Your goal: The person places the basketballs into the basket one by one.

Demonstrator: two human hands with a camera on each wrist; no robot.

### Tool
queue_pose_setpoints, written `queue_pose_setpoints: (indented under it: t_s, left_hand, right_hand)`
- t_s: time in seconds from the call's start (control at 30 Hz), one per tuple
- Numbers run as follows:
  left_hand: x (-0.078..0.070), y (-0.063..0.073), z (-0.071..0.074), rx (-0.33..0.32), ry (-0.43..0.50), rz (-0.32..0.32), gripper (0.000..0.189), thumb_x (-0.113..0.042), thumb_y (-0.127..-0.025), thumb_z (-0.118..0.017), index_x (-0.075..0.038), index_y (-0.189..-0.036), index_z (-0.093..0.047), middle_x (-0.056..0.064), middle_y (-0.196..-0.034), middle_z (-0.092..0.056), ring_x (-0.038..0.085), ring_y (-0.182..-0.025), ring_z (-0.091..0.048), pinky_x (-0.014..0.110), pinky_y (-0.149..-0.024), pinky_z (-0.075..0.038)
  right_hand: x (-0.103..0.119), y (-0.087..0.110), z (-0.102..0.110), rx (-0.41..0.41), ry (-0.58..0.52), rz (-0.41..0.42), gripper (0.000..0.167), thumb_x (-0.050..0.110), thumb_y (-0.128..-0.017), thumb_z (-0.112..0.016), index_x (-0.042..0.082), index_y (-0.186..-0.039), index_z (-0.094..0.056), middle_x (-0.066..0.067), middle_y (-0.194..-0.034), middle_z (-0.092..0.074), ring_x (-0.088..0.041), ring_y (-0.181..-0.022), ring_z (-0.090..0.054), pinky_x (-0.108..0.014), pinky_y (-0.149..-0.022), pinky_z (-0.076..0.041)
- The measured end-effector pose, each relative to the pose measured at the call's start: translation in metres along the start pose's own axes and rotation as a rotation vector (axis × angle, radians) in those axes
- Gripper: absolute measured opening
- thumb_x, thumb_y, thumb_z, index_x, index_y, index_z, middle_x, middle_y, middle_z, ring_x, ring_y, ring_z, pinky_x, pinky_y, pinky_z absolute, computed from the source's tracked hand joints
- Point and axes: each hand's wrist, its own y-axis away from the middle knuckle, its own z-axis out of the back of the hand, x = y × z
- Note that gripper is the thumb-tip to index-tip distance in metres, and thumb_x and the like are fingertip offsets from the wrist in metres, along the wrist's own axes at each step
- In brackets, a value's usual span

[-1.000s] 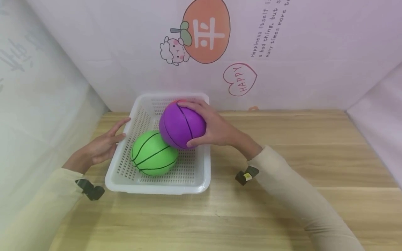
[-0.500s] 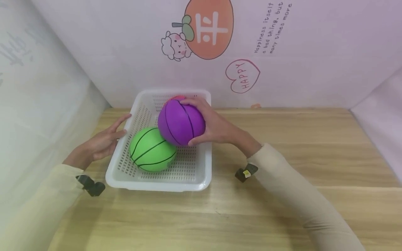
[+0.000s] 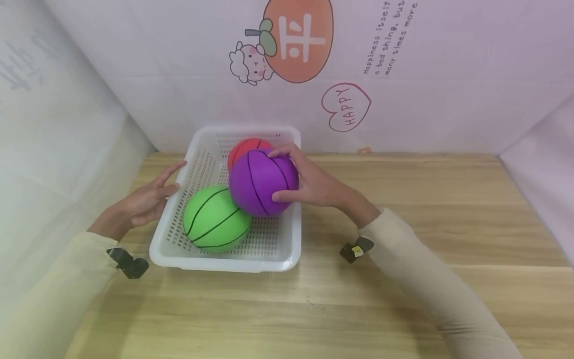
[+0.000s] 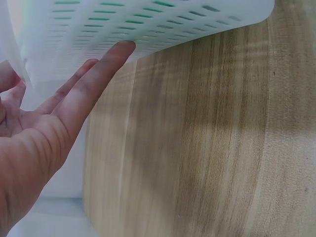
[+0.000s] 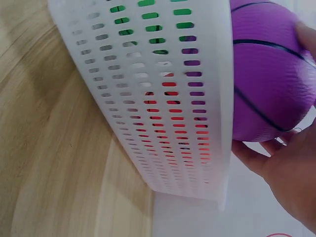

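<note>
A purple toy basketball (image 3: 263, 183) rests in the upper right of a white plastic basket (image 3: 224, 264), against a green toy basketball (image 3: 217, 219) and partly over a red one (image 3: 248, 149). My right hand (image 3: 316, 182) holds the purple ball from the right, thumb on the near side and fingers on the far side. In the right wrist view, the purple ball (image 5: 271, 74) rises above the basket's rim. My left hand (image 3: 145, 202) touches the basket's left side. The left wrist view shows its straight fingers (image 4: 89, 94) against the outer perforated wall (image 4: 148, 19).
The basket stands on a wooden table (image 3: 381, 299), near a white printed cloth backdrop (image 3: 179, 60) at the back. Another cloth wall (image 3: 67, 124) rises close on the left. Bare wood extends to the right and in front.
The purple ball has shifted slightly right and toward me, so more of the red ball shows. My right hand's fingers have moved on the ball. The left hand stays at the basket's side.
</note>
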Motion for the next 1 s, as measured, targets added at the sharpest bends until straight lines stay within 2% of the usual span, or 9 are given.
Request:
queue_pose_setpoints:
  t_s: [0.17, 0.3, 0.43, 0.6, 0.73, 0.87, 0.93, 1.0]
  left_hand:
    - [-0.0017, 0.0014, -0.0001, -0.011, 0.001, -0.006, 0.061, -0.022, -0.112, -0.027, -0.046, -0.158, 0.004, 0.026, -0.163, -0.002, 0.021, -0.123, -0.054, 0.068, -0.096, -0.041]
    - [-0.0022, 0.0017, -0.0009, -0.018, 0.021, 0.002, 0.062, -0.02, -0.112, -0.027, -0.046, -0.158, 0.004, 0.028, -0.162, -0.003, 0.015, -0.115, -0.059, 0.067, -0.096, -0.042]
    - [-0.0018, 0.0022, -0.0012, -0.021, 0.033, 0.008, 0.062, -0.02, -0.112, -0.027, -0.045, -0.158, 0.004, 0.028, -0.162, -0.003, 0.013, -0.112, -0.061, 0.067, -0.095, -0.042]
    - [-0.0011, 0.0015, -0.0007, -0.01, 0.03, 0.0, 0.062, -0.02, -0.111, -0.028, -0.045, -0.159, 0.004, 0.028, -0.162, -0.003, 0.014, -0.113, -0.06, 0.068, -0.095, -0.042]
    - [0.0, 0.0006, 0.0003, -0.013, 0.029, -0.001, 0.062, -0.021, -0.111, -0.029, -0.045, -0.159, 0.004, 0.029, -0.161, -0.004, 0.015, -0.113, -0.061, 0.067, -0.094, -0.043]
    - [-0.0001, 0.0001, 0.0007, -0.012, 0.02, -0.003, 0.062, -0.021, -0.111, -0.029, -0.045, -0.159, 0.004, 0.03, -0.161, -0.004, 0.015, -0.112, -0.061, 0.067, -0.093, -0.044]
    - [0.0001, -0.0004, 0.0009, -0.01, 0.018, -0.002, 0.062, -0.021, -0.111, -0.03, -0.045, -0.159, 0.004, 0.03, -0.161, -0.004, 0.015, -0.112, -0.061, 0.068, -0.092, -0.044]
    - [0.0002, -0.0006, 0.001, -0.012, 0.022, 0.001, 0.062, -0.022, -0.111, -0.03, -0.045, -0.158, 0.004, 0.03, -0.161, -0.003, 0.015, -0.112, -0.061, 0.068, -0.093, -0.044]
  right_hand:
    - [0.002, -0.0007, 0.0003, -0.008, 0.04, 0.002, 0.078, 0.022, -0.072, -0.091, 0.015, -0.127, -0.036, -0.006, -0.147, -0.033, -0.026, -0.134, -0.04, -0.041, -0.097, -0.051]
    - [0.0017, -0.0006, 0.0002, 0.002, 0.082, 0.013, 0.081, 0.022, -0.068, -0.094, 0.015, -0.123, -0.034, -0.008, -0.148, -0.031, -0.024, -0.139, -0.034, -0.041, -0.101, -0.048]
    - [0.0004, 0.0001, 0.0004, 0.01, 0.111, 0.028, 0.074, 0.028, -0.074, -0.089, 0.014, -0.123, -0.035, -0.011, -0.151, -0.031, -0.025, -0.14, -0.033, -0.042, -0.1, -0.048]
    - [0.001, 0.0012, -0.0009, -0.011, 0.106, 0.025, 0.058, 0.028, -0.082, -0.081, 0.013, -0.117, -0.038, -0.012, -0.144, -0.037, -0.027, -0.134, -0.04, -0.041, -0.095, -0.052]
    - [0.0021, 0.0011, -0.0031, -0.02, 0.081, 0.002, 0.062, 0.025, -0.079, -0.085, 0.013, -0.116, -0.036, -0.01, -0.14, -0.038, -0.028, -0.132, -0.042, -0.042, -0.095, -0.052]
    - [0.0022, 0.0004, -0.0043, -0.018, 0.102, -0.022, 0.077, 0.028, -0.078, -0.086, 0.015, -0.136, -0.037, -0.009, -0.146, -0.035, -0.027, -0.133, -0.041, -0.044, -0.098, -0.05]
    - [0.0016, 0.0001, -0.0045, -0.015, 0.141, -0.034, 0.085, 0.033, -0.078, -0.085, 0.021, -0.148, -0.037, -0.008, -0.148, -0.032, -0.027, -0.131, -0.042, -0.044, -0.098, -0.05]
    - [0.0001, -0.0008, -0.005, -0.007, 0.178, -0.041, 0.087, 0.036, -0.08, -0.084, 0.027, -0.153, -0.038, -0.007, -0.148, -0.03, -0.028, -0.13, -0.043, -0.045, -0.098, -0.049]
